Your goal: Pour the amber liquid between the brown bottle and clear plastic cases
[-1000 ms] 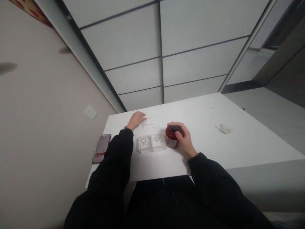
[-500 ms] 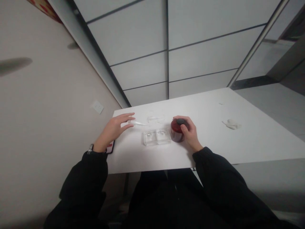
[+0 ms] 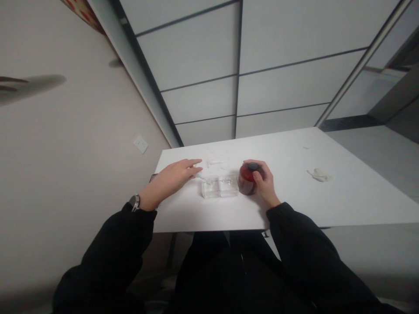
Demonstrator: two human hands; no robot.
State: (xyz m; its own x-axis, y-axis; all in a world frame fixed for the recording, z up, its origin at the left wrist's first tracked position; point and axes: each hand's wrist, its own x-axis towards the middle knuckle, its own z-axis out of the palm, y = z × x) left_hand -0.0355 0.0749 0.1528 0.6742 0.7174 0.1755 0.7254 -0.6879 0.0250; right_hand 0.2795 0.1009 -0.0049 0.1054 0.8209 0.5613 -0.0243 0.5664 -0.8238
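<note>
My right hand (image 3: 266, 181) is closed around a dark red-brown jar (image 3: 247, 181) with a black knob-like top, standing on the white table. Just left of the jar, almost against it, is a clear box (image 3: 220, 192) divided into two compartments. My left hand (image 3: 178, 175) is at the box's left side, palm down, with the fingertips pinched on a clear tapered dropper (image 3: 200, 177). Most of the dropper is hidden by the fingers; its thin tip points right, at the box's back left corner. Whether the tip is inside the left compartment I cannot tell.
Behind the box lie faint clear pieces (image 3: 216, 163). A crumpled pale scrap (image 3: 320, 175) is on the right of the white table (image 3: 294, 200), with a tiny bit (image 3: 306, 148) farther back. A wall with a socket (image 3: 140, 144) bounds the left; white panels (image 3: 209, 104) stand behind.
My left hand has moved right with the dropper, bringing its tip to the box. My right hand stays on the jar. The whole view has shifted slightly.
</note>
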